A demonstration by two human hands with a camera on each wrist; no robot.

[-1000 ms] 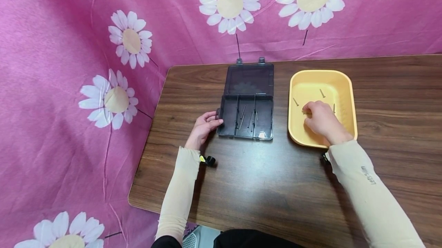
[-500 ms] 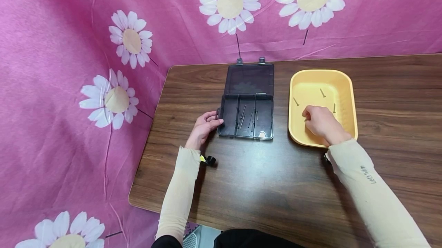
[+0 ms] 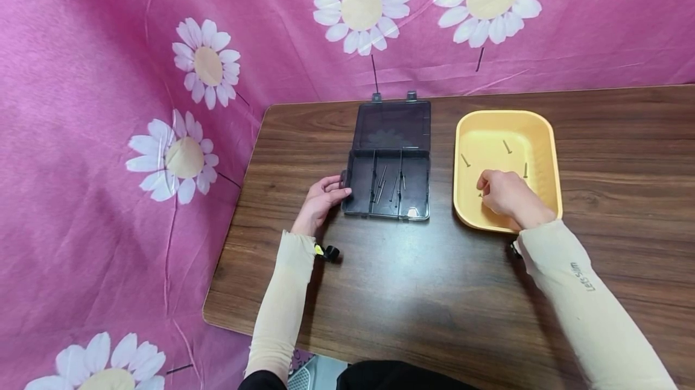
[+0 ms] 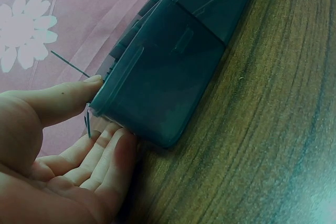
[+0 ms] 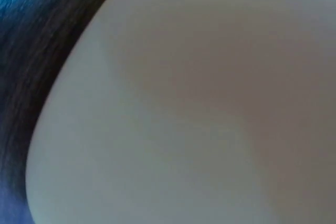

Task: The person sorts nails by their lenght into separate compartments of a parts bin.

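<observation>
A dark translucent compartment box [image 3: 361, 197] lies with its lid [image 3: 391, 124] raised back. My left hand [image 3: 318, 204] grips its left side; in the left wrist view the thumb [image 4: 68, 98] rests on the top rim and the other fingers curl by the lower corner. Several long thin nails or screws [image 3: 380, 188] lie in the box. My right hand [image 3: 510, 197] reaches down into a yellow tub [image 3: 459, 197] with curled fingers. A small screw end [image 3: 480, 195] shows just below its fingertips; I cannot tell whether they pinch it. Other screws [image 3: 507, 147] lie around the hand.
Both containers stand on a brown wooden table [image 3: 412, 293], the box left of the tub. Behind the table hangs a pink cloth [image 3: 293, 46] with white flowers. The tub's pale wall [image 5: 105, 156] fills most of the right wrist view, blurred.
My right hand has shifted slightly toward me inside the tub, and the small screw end shows a little lower by its fingertips. The left hand and the box have stayed put.
</observation>
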